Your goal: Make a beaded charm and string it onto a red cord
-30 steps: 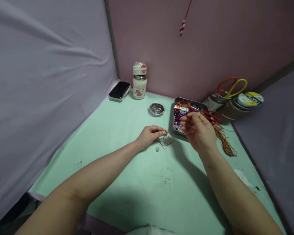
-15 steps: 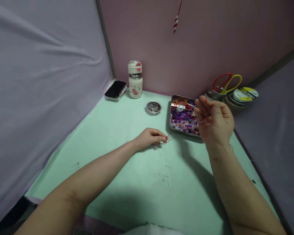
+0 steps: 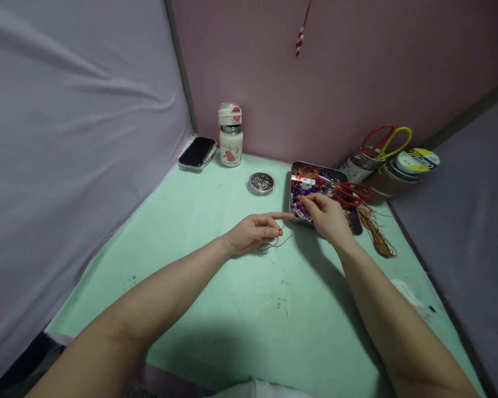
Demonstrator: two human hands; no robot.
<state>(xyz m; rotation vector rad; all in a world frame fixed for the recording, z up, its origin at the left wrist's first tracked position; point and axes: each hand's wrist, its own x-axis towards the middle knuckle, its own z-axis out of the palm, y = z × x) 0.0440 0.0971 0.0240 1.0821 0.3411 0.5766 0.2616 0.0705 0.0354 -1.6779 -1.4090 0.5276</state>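
My left hand (image 3: 257, 232) is low over the table at centre, thumb and fingers pinched on a thin red cord (image 3: 280, 232). The cord forms a small loop at the fingertips, and its loose ends trail on the table. The index finger stretches out to the front left edge of a metal tray (image 3: 352, 230). Inside the tray lie purple, red and clear beads (image 3: 297, 190). Over them is my right hand (image 3: 330, 218), thumb and fingertips pinched together; what they hold, if anything, is too small to make out.
Red-handled scissors (image 3: 352, 193) rest across the tray's right side. Beyond stand jars (image 3: 384, 182), with red and yellow handles sticking up. Cord strands (image 3: 377, 235) lie to the right. A round clear case (image 3: 261, 183), bottle (image 3: 231, 143) and phone (image 3: 197, 152) are at the back.
My right hand has come down and left, from raised in front of the tray to over the beads. My left index finger has stretched out toward the tray; the cord stays in that hand.
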